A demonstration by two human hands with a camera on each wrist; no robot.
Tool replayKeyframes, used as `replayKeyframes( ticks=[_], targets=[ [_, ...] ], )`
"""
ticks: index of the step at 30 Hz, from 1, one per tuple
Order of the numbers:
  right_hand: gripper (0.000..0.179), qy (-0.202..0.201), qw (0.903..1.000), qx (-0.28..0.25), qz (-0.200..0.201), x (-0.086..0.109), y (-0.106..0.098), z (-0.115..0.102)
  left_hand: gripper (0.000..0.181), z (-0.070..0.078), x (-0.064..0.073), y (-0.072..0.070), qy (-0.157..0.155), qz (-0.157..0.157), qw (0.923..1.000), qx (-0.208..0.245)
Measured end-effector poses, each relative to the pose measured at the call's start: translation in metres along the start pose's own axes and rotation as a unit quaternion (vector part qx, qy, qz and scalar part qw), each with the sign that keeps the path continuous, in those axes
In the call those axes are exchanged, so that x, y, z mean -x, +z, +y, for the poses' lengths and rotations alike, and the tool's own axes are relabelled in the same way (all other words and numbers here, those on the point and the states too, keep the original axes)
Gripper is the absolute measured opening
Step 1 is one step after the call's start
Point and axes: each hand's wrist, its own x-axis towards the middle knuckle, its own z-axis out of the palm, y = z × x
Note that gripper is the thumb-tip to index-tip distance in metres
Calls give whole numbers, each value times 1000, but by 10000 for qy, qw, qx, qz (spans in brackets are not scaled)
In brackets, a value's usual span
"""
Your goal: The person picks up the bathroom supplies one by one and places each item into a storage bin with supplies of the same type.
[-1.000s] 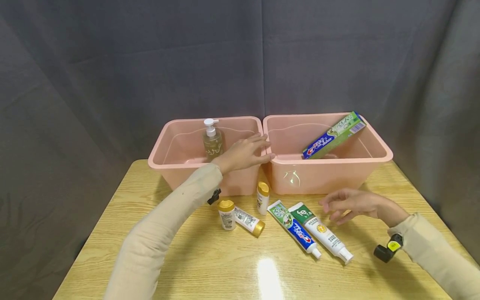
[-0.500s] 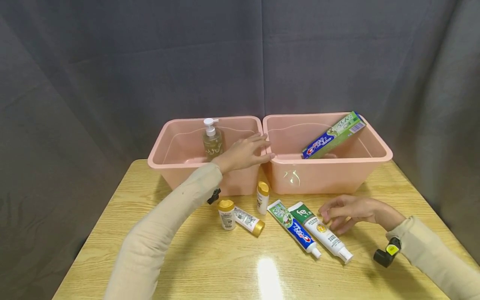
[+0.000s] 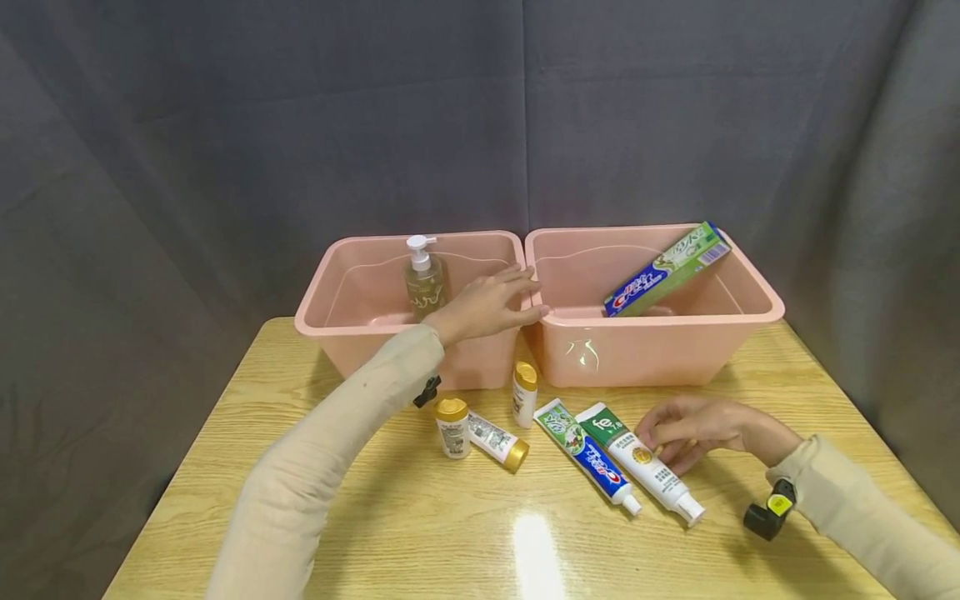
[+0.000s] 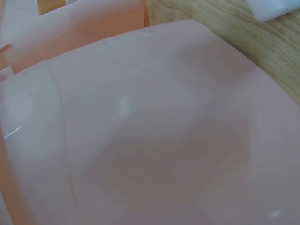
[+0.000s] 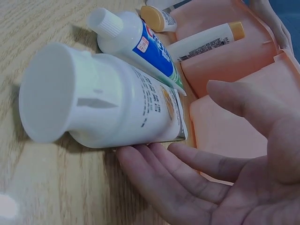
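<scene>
My left hand point(image 3: 487, 307) rests with spread fingers on the adjoining rims of the left pink bin point(image 3: 405, 335) and right pink bin point(image 3: 660, 319). Beside a white and green toothpaste tube point(image 3: 645, 471) lies my right hand point(image 3: 705, 429). In the right wrist view, its fingertips are against the underside edge of that tube point(image 5: 117, 103), while the thumb point(image 5: 234, 101) stays apart from it. A blue and green toothpaste tube point(image 3: 588, 458) lies just left of the white one. Mostly bin wall point(image 4: 164, 117) fills the left wrist view.
A pump bottle point(image 3: 425, 283) stands in the left bin; a toothpaste box point(image 3: 667, 271) leans in the right one. Gold-capped white bottles point(image 3: 453, 437) point(image 3: 524, 400) stand on the wooden table point(image 3: 420, 533), with a gold-capped tube point(image 3: 495, 440) lying between them.
My right hand has moved slightly left and down, closing in on the white and green toothpaste tube's right side. My left hand stays on the rims; the items stay put.
</scene>
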Motion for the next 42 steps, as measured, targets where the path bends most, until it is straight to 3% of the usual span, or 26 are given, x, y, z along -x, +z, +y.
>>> replayKeyframes(
  ticks=[13, 27, 42],
  targets=[
    [38, 125, 9989, 301, 336, -3, 11, 3, 62, -1, 0, 1, 11, 21, 10000, 7],
    [41, 92, 9907, 1061, 844, -2, 26, 0, 61, -1, -1, 1, 42, 36, 10000, -65],
    [33, 94, 9875, 1292, 894, -3, 31, -2, 61, 0, 0, 0, 20, 35, 10000, -71]
  ],
)
